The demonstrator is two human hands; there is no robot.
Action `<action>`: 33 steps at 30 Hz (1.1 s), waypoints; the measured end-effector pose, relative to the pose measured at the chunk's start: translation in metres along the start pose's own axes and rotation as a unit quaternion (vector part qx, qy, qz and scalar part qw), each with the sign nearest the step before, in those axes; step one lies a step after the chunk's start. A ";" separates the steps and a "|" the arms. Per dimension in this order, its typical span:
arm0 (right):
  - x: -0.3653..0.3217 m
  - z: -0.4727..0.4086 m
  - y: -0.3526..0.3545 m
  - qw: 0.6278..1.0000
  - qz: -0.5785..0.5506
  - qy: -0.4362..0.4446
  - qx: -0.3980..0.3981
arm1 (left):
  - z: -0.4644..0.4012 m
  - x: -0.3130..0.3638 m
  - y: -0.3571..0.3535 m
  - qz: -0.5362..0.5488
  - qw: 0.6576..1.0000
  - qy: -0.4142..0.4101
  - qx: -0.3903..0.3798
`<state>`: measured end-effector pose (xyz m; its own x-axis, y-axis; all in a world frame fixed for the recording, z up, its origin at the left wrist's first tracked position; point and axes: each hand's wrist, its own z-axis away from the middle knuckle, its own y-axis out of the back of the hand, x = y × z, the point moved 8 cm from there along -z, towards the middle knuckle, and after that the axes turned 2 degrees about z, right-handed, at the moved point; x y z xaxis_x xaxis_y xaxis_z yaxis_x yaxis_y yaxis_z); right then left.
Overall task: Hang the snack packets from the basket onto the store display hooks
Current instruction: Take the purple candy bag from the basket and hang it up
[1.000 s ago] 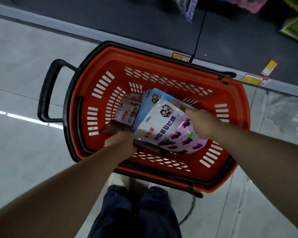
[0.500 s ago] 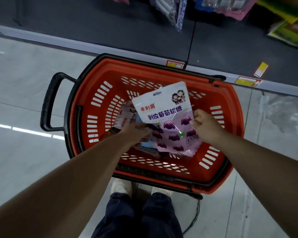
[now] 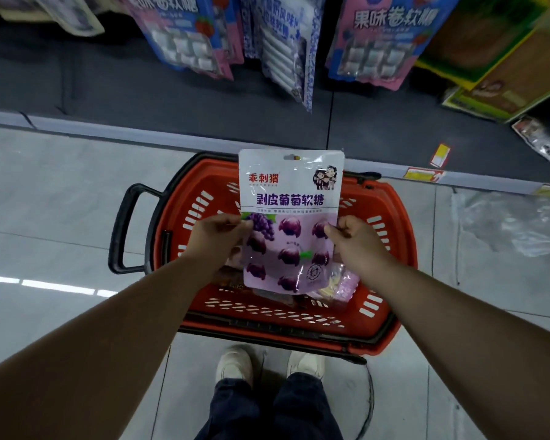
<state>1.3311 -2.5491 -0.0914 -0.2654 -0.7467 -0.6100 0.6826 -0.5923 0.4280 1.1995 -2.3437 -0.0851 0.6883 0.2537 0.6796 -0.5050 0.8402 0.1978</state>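
A white and purple grape-candy packet is held upright above the red basket, with its hang hole at the top. My left hand pinches its left edge and my right hand pinches its right edge. More packets lie in the basket under it, mostly hidden. Blue and pink candy packets hang from the display above; the hooks themselves are out of view.
The basket stands on the grey tiled floor with its black handle to the left. My shoes are just behind it. The dark shelf base runs across the top, with yellow-green boxes at right and price tags along its edge.
Both hands lifted the grape-candy packet out of the basket and turned it upright. The view tilted up, bringing the hanging packets on the display into sight.
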 end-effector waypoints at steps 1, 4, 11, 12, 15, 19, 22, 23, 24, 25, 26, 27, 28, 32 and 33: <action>-0.013 0.008 0.006 1.000 0.002 0.010 0.005 | 0.006 0.013 0.007 0.000 1.000 -0.013 0.006; -0.053 0.029 0.028 0.999 0.006 0.043 0.023 | 0.028 0.059 0.023 -0.015 0.998 -0.067 0.006; -0.172 0.093 0.096 0.990 0.009 0.117 0.079 | 0.089 0.186 0.068 -0.009 0.990 -0.143 -0.002; -0.193 0.105 0.107 0.987 0.008 0.134 0.084 | 0.101 0.208 0.075 -0.003 0.988 -0.157 -0.004; -0.259 0.148 0.144 0.978 -0.001 0.180 0.102 | 0.146 0.280 0.099 -0.012 0.976 -0.216 -0.008; -0.342 0.226 0.192 0.965 -0.050 0.230 0.120 | 0.222 0.376 0.131 -0.016 0.957 -0.288 -0.017; -0.395 0.281 0.220 0.955 -0.092 0.253 0.121 | 0.277 0.435 0.157 -0.013 0.943 -0.333 -0.004; -0.415 0.297 0.230 0.953 -0.092 0.261 0.124 | 0.298 0.456 0.167 -0.001 0.937 -0.350 0.001; -0.433 0.313 0.239 0.950 -0.086 0.268 0.132 | 0.317 0.474 0.176 0.013 0.932 -0.361 0.007; -0.451 0.329 0.249 0.946 -0.086 0.281 0.140 | 0.336 0.491 0.185 0.021 0.926 -0.376 0.014; -0.469 0.345 0.258 0.941 -0.086 0.293 0.145 | 0.353 0.507 0.192 0.020 0.920 -0.392 0.019; -0.485 0.358 0.268 0.936 -0.083 0.306 0.150 | 0.371 0.523 0.198 0.021 0.914 -0.404 0.024; -0.502 0.371 0.279 0.931 -0.076 0.320 0.161 | 0.389 0.539 0.205 0.027 0.908 -0.417 0.025; -0.562 0.438 0.305 0.905 -0.079 0.373 0.188 | 0.454 0.590 0.234 0.048 0.888 -0.456 0.038; -0.573 0.453 0.309 0.899 -0.085 0.382 0.195 | 0.467 0.600 0.240 0.062 0.882 -0.466 0.033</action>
<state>1.3858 -2.4418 0.6927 0.3047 -0.2978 -0.9047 0.3459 -0.8504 0.3964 1.2481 -2.2136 0.6997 -0.0856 -0.1874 0.9785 -0.5972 0.7958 0.1002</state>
